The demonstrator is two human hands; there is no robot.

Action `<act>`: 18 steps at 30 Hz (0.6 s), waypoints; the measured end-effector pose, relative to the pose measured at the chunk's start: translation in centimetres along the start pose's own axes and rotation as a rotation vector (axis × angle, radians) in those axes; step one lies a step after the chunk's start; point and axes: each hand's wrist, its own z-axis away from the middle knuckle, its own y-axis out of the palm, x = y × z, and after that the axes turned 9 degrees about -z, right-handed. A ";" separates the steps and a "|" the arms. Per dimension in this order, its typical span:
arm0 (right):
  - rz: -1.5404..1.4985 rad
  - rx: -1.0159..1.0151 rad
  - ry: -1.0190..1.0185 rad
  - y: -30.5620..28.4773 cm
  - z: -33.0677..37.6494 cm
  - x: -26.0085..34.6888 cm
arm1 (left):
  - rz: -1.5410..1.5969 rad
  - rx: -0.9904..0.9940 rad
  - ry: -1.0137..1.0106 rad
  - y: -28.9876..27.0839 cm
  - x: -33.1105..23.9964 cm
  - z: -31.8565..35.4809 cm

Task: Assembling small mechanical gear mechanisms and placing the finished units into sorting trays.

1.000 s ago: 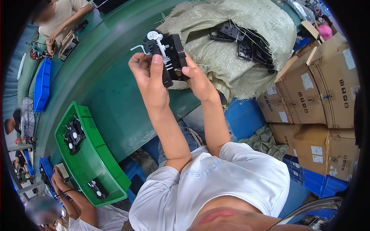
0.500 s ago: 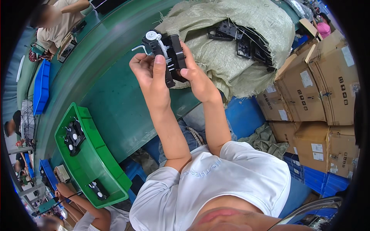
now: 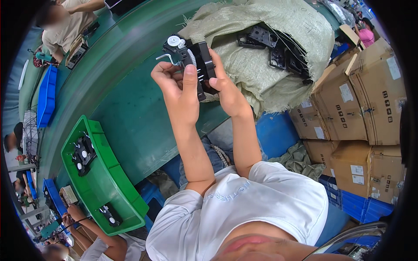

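Both hands are raised over the green bench (image 3: 130, 117), in front of the sack. My left hand (image 3: 180, 91) grips a black gear mechanism (image 3: 183, 54) with white gears and a bent metal crank, its thumb pressed on the near side. My right hand (image 3: 230, 91) is closed on a black plastic housing (image 3: 206, 61), fingers behind and thumb at the lower corner. The two black parts sit side by side, touching or nearly so; whether they are joined I cannot tell. Short light pins show between them.
A woven sack (image 3: 244, 65) lies open at the back, with several black plastic parts (image 3: 278, 50) inside. At left stands a green bin (image 3: 117, 174) holding black mechanisms (image 3: 82, 154). Cardboard boxes (image 3: 339, 100) are stacked at right. Co-workers (image 3: 76, 26) sit along the left.
Both hands have shifted slightly right and nearer with the black parts between them. The grip looks the same.
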 end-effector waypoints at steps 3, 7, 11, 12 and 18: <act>0.016 0.002 -0.006 -0.1 -0.1 0.0 | -0.051 -0.007 -0.001 0.1 -0.2 0.2; 0.048 0.026 -0.028 -0.1 -0.2 0.1 | -0.146 -0.029 0.015 0.2 -0.4 0.4; -0.080 0.021 -0.027 -0.5 -0.3 -0.5 | -0.178 0.024 0.090 0.0 -0.1 0.4; -0.081 0.019 -0.026 -0.4 -0.2 -0.4 | -0.179 0.025 0.088 0.0 0.1 0.3; 0.083 0.008 0.107 -0.3 -0.3 0.4 | -0.065 0.021 0.060 0.1 1.2 -0.3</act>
